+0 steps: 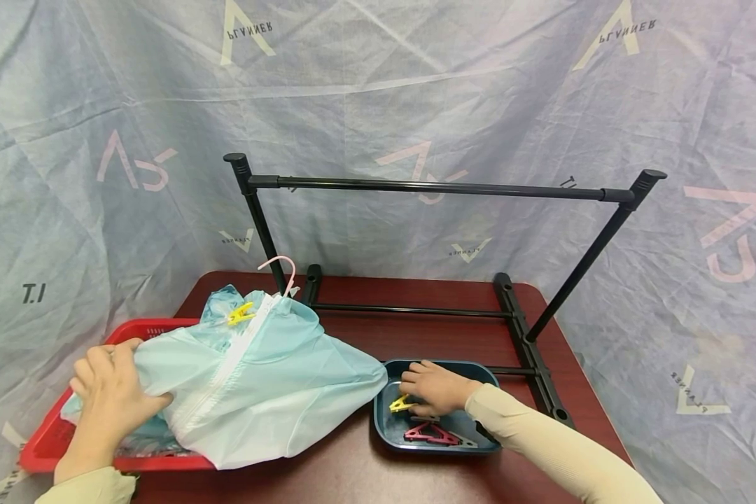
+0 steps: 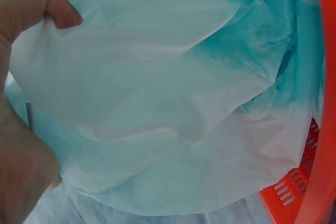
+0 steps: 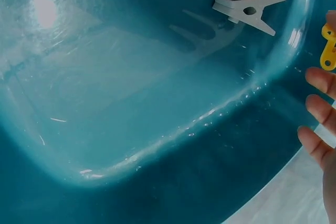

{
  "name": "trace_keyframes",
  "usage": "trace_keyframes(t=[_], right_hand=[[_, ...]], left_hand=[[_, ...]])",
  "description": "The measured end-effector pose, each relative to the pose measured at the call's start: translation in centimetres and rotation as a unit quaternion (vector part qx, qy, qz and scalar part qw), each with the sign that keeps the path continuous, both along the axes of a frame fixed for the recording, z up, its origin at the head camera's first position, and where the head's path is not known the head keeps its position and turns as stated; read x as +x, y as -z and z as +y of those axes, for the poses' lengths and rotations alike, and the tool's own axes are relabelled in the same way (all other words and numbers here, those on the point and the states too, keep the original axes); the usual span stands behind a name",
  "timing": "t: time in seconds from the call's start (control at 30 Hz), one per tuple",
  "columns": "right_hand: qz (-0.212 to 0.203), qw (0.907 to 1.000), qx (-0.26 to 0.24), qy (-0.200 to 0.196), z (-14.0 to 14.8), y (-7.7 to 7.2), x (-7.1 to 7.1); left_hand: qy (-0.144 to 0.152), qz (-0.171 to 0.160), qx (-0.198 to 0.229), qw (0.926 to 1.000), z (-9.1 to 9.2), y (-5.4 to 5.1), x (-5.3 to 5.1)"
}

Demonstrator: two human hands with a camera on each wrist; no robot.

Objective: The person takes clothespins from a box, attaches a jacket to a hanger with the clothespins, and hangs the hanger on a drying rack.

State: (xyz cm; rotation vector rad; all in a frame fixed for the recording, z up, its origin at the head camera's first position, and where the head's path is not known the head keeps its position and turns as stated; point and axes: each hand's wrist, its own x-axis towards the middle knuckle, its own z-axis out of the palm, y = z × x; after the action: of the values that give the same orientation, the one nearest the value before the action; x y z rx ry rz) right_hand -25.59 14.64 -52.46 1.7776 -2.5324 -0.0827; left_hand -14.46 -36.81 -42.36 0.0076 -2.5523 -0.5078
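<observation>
Wrinkled grey printed cloth hangs behind a dark red counter. Near its left edge, the left hand grips a pale blue-and-white zipped jacket on a pink hanger, a yellow plastic clip on its upper part; if that grip slackens, the thin fabric could slump towards the front edge. The jacket's right tip meets the left rim of a dark blue plastic tray, so a tug could drag the tray askew. There the right hand pinches a second yellow clip; fumbling could drop it. Containers: a red slotted plastic basket at the left edge holds crumpled bluish fabric, partly covered by the jacket; the tray contains a pink-red clip and a grey clip. Towards the back edge stands a black tubular rack.
</observation>
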Motion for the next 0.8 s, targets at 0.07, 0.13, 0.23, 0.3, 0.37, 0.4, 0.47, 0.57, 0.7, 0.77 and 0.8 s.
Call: trace_keyframes(t=[0.07,0.13,0.23,0.3,0.37,0.4,0.47,0.57,0.7,0.77,0.8], right_hand=[[-0.005,1.0,0.004,0.006,0.0,-0.1,0.0],[-0.013,0.9998,0.006,0.013,0.1,-0.3,0.1],[-0.02,0.9995,0.005,0.022,0.1,-0.6,0.1],[-0.022,0.9994,0.002,0.026,0.1,-0.8,0.2],[-0.021,0.9995,-0.002,0.025,0.1,-0.8,0.2],[-0.019,0.9995,-0.003,0.024,0.1,-0.8,0.1],[-0.015,0.9997,-0.007,0.02,0.2,-0.8,0.1],[-0.014,0.9996,-0.014,0.018,0.3,-0.8,0.0],[-0.019,0.9993,-0.026,0.02,0.4,-1.0,-0.1],[-0.019,0.9992,-0.027,0.021,0.4,-1.1,-0.1],[-0.018,0.9993,-0.025,0.022,0.4,-1.1,-0.1]], left_hand=[[0.0,0.001,0.0,1.0,0.0,0.0,0.0],[-0.001,0.0,0.0,1.0,0.0,-0.1,0.0],[-0.001,-0.002,0.0,1.0,0.0,-0.2,0.0],[0.0,-0.003,0.001,1.0,0.0,-0.2,0.0],[0.0,-0.003,0.001,1.0,0.0,-0.3,0.1],[0.001,-0.003,0.001,1.0,0.1,-0.3,0.1],[0.0,-0.002,0.001,1.0,0.1,-0.3,0.1],[-0.001,-0.005,0.001,1.0,0.1,-0.4,0.1],[-0.003,-0.011,0.0,0.9999,0.1,-0.5,0.1],[-0.004,-0.013,0.0,0.9999,0.1,-0.5,0.1],[-0.004,-0.014,0.0,0.9999,0.1,-0.5,0.1]])
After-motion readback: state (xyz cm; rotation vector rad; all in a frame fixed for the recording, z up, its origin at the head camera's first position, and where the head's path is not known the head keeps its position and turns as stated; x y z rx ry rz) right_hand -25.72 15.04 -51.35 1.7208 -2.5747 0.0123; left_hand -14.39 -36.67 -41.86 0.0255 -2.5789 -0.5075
